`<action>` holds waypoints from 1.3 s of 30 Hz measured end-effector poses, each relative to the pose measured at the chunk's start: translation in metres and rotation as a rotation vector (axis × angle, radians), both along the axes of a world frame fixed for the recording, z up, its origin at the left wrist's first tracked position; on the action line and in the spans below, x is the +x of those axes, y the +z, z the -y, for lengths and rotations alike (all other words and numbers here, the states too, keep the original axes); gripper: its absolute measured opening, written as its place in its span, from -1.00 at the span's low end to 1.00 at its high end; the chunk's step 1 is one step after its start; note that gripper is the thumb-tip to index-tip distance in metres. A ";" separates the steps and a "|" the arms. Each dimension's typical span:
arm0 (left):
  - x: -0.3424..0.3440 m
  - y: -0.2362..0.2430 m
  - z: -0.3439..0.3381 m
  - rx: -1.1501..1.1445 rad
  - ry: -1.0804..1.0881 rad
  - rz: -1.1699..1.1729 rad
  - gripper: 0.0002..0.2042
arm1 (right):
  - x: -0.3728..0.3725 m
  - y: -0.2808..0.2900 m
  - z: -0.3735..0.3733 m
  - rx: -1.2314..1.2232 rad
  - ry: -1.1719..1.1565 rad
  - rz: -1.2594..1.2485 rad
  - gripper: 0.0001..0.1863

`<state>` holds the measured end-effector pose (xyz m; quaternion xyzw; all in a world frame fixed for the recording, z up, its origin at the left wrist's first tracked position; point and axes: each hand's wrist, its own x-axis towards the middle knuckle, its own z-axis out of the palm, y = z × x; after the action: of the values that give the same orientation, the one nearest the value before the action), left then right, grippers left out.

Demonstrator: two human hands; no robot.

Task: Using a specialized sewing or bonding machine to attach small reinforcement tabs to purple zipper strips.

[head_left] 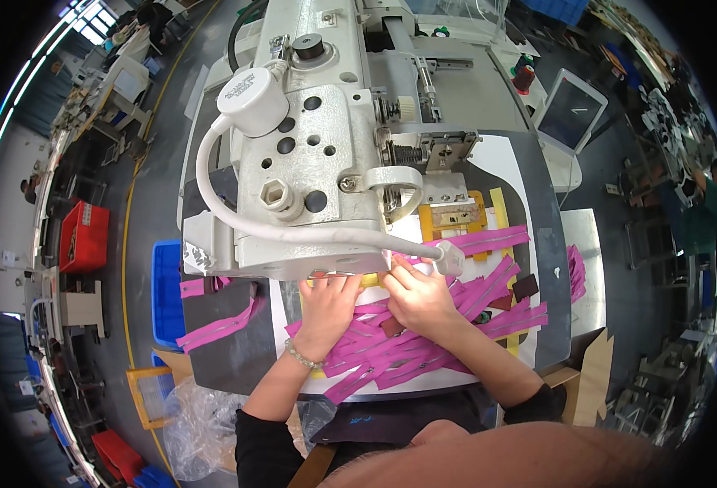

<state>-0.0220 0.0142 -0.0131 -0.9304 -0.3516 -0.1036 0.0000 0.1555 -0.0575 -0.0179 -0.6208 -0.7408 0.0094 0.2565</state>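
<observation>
A white industrial sewing machine (302, 187) fills the upper middle, a white cable looping across its head. My left hand (330, 313) has its fingers laid out side by side at the head's front edge, beside a yellow strip (372, 280); it is open, its tips partly hidden. My right hand (419, 301) is closed at the same edge, right of the left one; what its fingertips grip is unclear. Many pink zippers (375, 366) lie loosely overlapped under and around both hands on a white sheet (521, 362), with a few dark reddish pieces (525, 286) among them.
More pink zippers (220, 325) lie at left. A screen (566, 114) and thread cones (523, 79) stand at back right. Blue (166, 297) and red bins (82, 236), a cardboard box (586, 382) and plastic bags (200, 423) surround the table. Other workers (155, 24) are along the left aisle.
</observation>
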 end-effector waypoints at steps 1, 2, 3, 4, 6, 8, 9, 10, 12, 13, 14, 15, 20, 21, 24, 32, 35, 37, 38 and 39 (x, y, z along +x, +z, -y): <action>-0.002 0.000 -0.001 -0.003 -0.005 0.012 -0.56 | -0.001 0.000 0.000 -0.001 -0.002 -0.003 -0.67; -0.001 0.001 -0.001 -0.004 -0.007 0.010 -0.56 | -0.001 0.001 0.001 -0.003 -0.008 0.013 -0.67; 0.000 0.002 -0.002 -0.003 -0.020 0.016 -0.56 | -0.001 0.002 0.001 -0.004 -0.014 0.029 -0.67; 0.000 0.003 -0.002 -0.003 -0.035 0.023 -0.57 | -0.001 0.003 0.001 -0.004 -0.019 0.026 -0.67; -0.001 0.004 -0.002 0.001 -0.034 0.018 -0.57 | 0.000 0.005 0.001 -0.034 -0.015 -0.017 -0.67; 0.000 0.004 -0.002 0.004 -0.034 0.007 -0.56 | -0.002 0.004 0.001 -0.021 -0.015 -0.017 -0.67; 0.000 0.005 -0.003 0.011 -0.034 0.009 -0.56 | -0.002 0.003 0.000 -0.007 -0.010 -0.012 -0.67; 0.000 0.006 -0.003 0.019 -0.033 0.013 -0.56 | -0.002 0.004 0.001 -0.007 -0.014 -0.015 -0.67; -0.003 0.005 -0.002 0.013 -0.027 0.002 -0.57 | -0.002 0.005 0.002 0.014 -0.006 -0.008 -0.66; -0.003 0.004 -0.002 0.006 -0.021 -0.003 -0.57 | -0.001 0.005 0.002 0.013 -0.013 -0.009 -0.66; -0.004 0.004 -0.002 0.006 -0.028 -0.005 -0.57 | -0.001 0.005 0.002 0.022 -0.008 0.000 -0.65; -0.006 0.004 -0.003 -0.012 -0.025 -0.021 -0.58 | -0.001 0.005 0.002 0.030 -0.003 0.009 -0.65; -0.009 0.012 -0.011 -0.003 -0.053 0.008 -0.64 | 0.000 0.001 -0.001 0.079 -0.006 -0.002 -0.64; -0.009 0.015 -0.015 -0.080 -0.058 0.018 -0.67 | 0.001 0.001 -0.002 0.086 -0.007 0.000 -0.64; -0.014 0.017 -0.038 -0.213 -0.126 0.077 -0.72 | 0.003 0.005 -0.005 0.028 0.025 -0.063 -0.68; -0.050 -0.048 -0.111 -1.461 0.023 0.539 -0.52 | 0.008 0.015 -0.019 -0.015 0.044 -0.122 -0.69; -0.043 -0.059 -0.117 -1.563 -0.172 0.609 -0.46 | 0.016 0.008 -0.017 0.044 0.033 -0.107 -0.67; -0.039 -0.061 -0.122 -1.733 -0.163 0.702 -0.46 | 0.017 0.008 -0.017 0.123 0.036 -0.099 -0.66; -0.038 -0.060 -0.124 -1.904 -0.154 0.794 -0.46 | 0.017 0.008 -0.017 0.130 0.034 -0.110 -0.66; -0.040 -0.059 -0.123 -1.898 -0.148 0.799 -0.46 | 0.016 0.008 -0.017 0.138 0.033 -0.122 -0.67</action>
<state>-0.0623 0.1369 -0.0719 -0.4644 -0.2047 -0.0848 -0.8575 0.1712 -0.0405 -0.0101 -0.5875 -0.7330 0.0004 0.3430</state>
